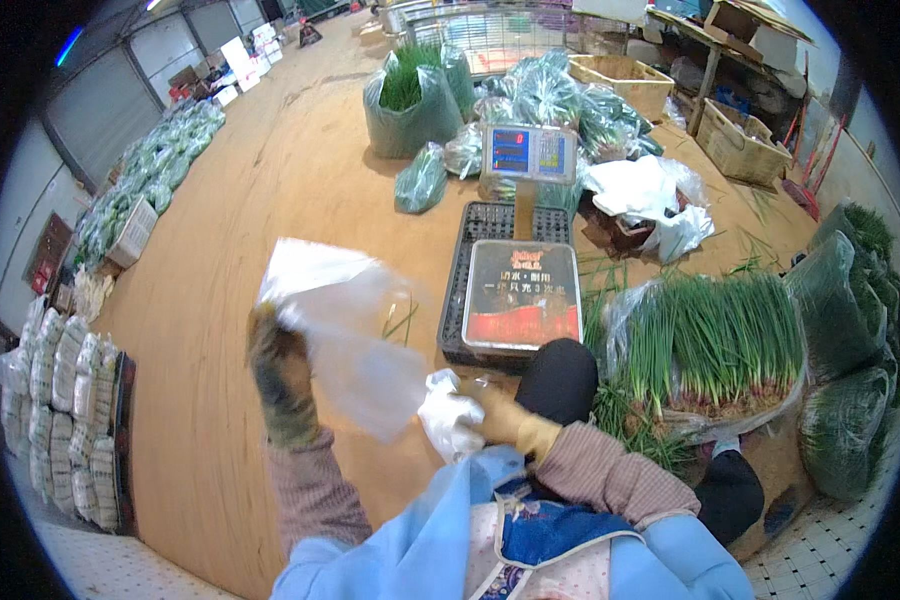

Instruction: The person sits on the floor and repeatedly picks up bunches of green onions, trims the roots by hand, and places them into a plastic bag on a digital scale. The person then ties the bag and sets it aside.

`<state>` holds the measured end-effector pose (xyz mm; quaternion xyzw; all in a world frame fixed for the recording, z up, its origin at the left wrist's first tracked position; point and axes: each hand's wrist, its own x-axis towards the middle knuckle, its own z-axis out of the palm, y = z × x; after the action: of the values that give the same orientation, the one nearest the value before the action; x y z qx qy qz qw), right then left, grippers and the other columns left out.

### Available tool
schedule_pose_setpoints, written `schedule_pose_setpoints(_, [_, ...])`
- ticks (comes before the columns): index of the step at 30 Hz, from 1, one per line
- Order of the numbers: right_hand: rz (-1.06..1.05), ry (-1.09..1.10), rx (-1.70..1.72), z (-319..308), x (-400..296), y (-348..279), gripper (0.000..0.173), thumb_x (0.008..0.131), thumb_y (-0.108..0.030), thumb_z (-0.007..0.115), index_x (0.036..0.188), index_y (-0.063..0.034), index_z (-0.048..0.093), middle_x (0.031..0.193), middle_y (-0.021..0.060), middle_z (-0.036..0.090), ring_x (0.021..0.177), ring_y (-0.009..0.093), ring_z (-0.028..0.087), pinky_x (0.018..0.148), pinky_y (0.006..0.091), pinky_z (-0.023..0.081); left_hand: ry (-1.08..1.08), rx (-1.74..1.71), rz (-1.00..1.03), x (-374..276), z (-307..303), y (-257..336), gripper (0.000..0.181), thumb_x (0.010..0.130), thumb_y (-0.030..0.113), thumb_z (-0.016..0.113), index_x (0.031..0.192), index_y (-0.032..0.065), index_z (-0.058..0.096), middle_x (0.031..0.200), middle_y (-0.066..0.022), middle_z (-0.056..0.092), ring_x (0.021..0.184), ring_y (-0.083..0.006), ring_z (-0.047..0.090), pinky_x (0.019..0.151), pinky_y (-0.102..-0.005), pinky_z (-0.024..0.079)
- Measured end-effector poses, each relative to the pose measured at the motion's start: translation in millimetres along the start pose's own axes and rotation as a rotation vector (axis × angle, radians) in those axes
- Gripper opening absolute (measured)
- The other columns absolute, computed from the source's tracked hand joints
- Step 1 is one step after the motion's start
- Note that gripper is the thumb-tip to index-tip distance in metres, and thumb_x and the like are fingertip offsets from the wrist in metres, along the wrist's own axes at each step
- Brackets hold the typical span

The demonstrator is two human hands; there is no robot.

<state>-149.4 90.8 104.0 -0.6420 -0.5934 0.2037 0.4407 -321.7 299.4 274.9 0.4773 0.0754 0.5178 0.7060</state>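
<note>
My gloved left hand is raised left of the scale, gripping the edge of a translucent plastic bag that hangs open and blurred. Lower and to the right, my gloved right hand is at a crumpled white plastic bag near my knee, with its fingers blurred. A digital platform scale rests on a black plastic crate, its display upright at the back. To the right, green onions with reddish roots lie side by side on clear plastic sheeting.
Bagged greens stand behind the scale, beside a large open bag of greens. White plastic bags lie right of the display. More full bags line the right side. Wrapped white packs are stacked at left. Yellowish crates stand at the back right.
</note>
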Motion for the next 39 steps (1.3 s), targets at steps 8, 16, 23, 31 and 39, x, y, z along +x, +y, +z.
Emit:
schedule_pose_setpoints(8, [0.211, 0.483, 0.445, -169, -9, -32, 0.022, 0.087, -0.018, 0.048, 0.086, 0.0016, 0.058, 0.080, 0.0095, 0.062, 0.065, 0.015, 0.058, 0.063, 0.0246, 0.046, -0.214, -0.294, -0.371, 27, 87, -61, 0.026, 0.086, 0.015, 0.048, 0.108, 0.0002, 0.050, 0.108, -0.0126, 0.054, 0.101, -0.0260, 0.051, 0.089, -0.0417, 0.041])
schedule_pose_setpoints(16, [0.148, 0.578, 0.522, -220, -85, -27, 0.045, 0.082, -0.032, 0.057, 0.111, 0.0012, 0.050, 0.100, 0.0052, 0.054, 0.091, 0.013, 0.049, 0.083, 0.0257, 0.038, -0.423, -0.291, -0.594, 5, 241, -133, 0.012, 0.087, 0.012, 0.048, 0.094, 0.0061, 0.055, 0.091, -0.0073, 0.061, 0.084, -0.0194, 0.060, 0.072, -0.0351, 0.051])
schedule_pose_setpoints(23, [0.371, 0.732, 0.547, -259, -160, -20, 0.034, 0.077, -0.031, 0.063, 0.089, 0.0002, 0.059, 0.077, 0.0015, 0.057, 0.072, 0.009, 0.051, 0.064, 0.0227, 0.041, -0.647, 0.388, -0.519, -46, 315, -194, 0.013, 0.079, 0.014, 0.063, 0.076, 0.0055, 0.053, 0.070, 0.0008, 0.052, 0.061, -0.0084, 0.049, 0.056, -0.0216, 0.042])
schedule_pose_setpoints(31, [0.561, 1.012, 0.026, -229, -232, 68, 0.032, 0.075, -0.026, 0.064, 0.081, 0.0043, 0.054, 0.065, 0.0095, 0.056, 0.058, 0.018, 0.050, 0.054, 0.0301, 0.042, -0.760, 0.799, -0.488, -114, 334, -253, 0.026, 0.074, 0.021, 0.066, 0.090, 0.0018, 0.057, 0.078, -0.0065, 0.060, 0.070, -0.0121, 0.055, 0.061, -0.0255, 0.046])
schedule_pose_setpoints(39, [0.321, 1.056, 0.256, -195, -228, 108, 0.031, 0.082, -0.027, 0.056, 0.080, 0.0044, 0.053, 0.066, 0.0122, 0.056, 0.065, 0.021, 0.054, 0.057, 0.0340, 0.044, -0.974, 0.434, -1.024, -141, 296, -303, 0.022, 0.078, 0.020, 0.064, 0.085, 0.0023, 0.053, 0.083, -0.0061, 0.058, 0.072, -0.0114, 0.055, 0.064, -0.0251, 0.046])
